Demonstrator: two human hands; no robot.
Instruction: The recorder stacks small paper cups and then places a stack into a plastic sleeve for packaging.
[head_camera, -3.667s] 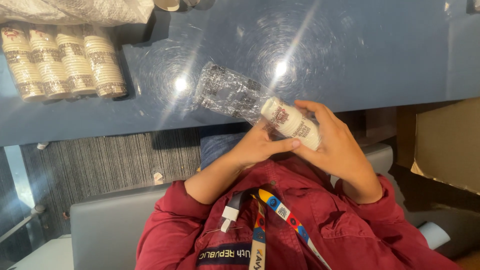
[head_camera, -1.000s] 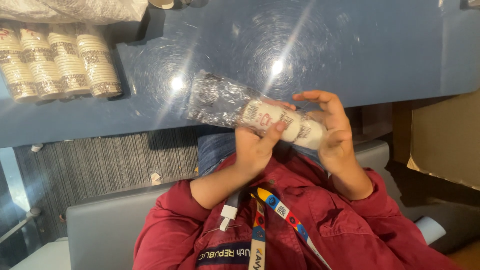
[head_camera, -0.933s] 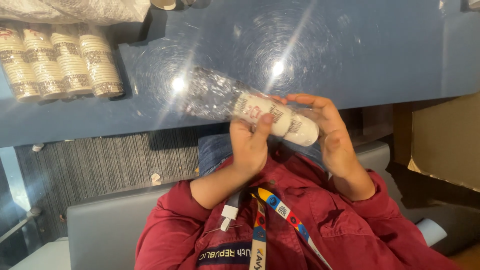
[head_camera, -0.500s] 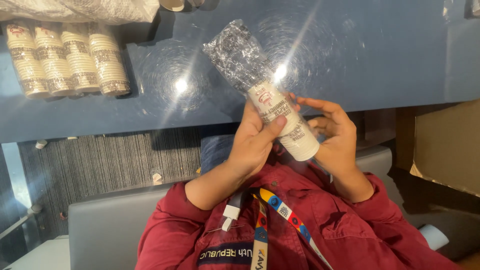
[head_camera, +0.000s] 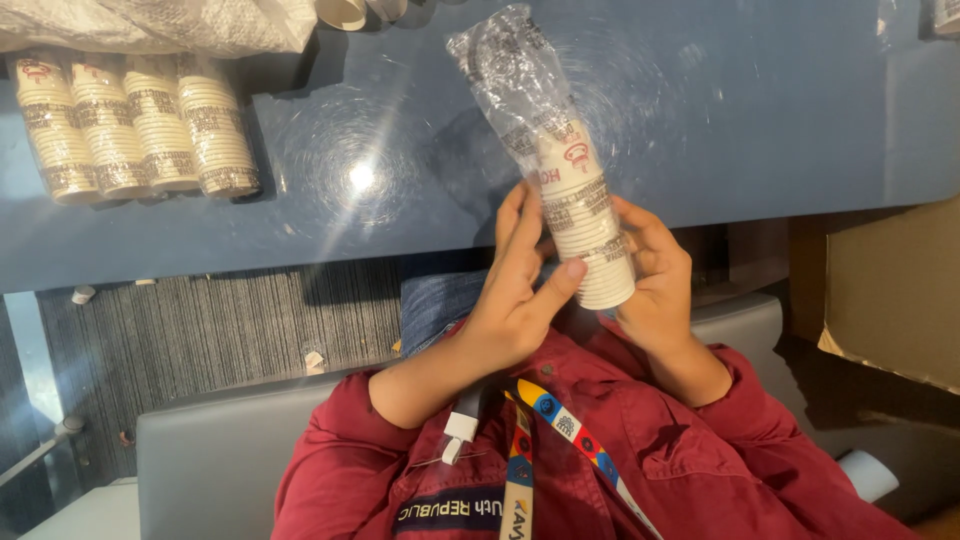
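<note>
Both your hands are clamped on a stack of paper cups (head_camera: 585, 235), held up in front of your chest and tilted so that its far end leans away over the blue worktop (head_camera: 760, 110). Your left hand (head_camera: 515, 300) wraps the stack from the left, fingers stretched up along it and the thumb pressed against the lower cups. Your right hand (head_camera: 655, 275) grips it from the other side, fingers curled round the lowest cups.

A clear plastic sleeve (head_camera: 510, 75) covers the upper part of the stack and stands loose and crumpled beyond the top cup. The lowest cups near your hands look bare, so the sleeve seems only part of the way along the stack; whether it is going on or coming off, you cannot tell from this view. The open, wide end of the stack faces you.

On the worktop to your left lie four more stacks of cups (head_camera: 135, 125) side by side, well apart from your hands, with crumpled plastic wrap (head_camera: 160, 25) just above them. An open cardboard box (head_camera: 890, 295) sits to your right, below the worktop's edge.
</note>
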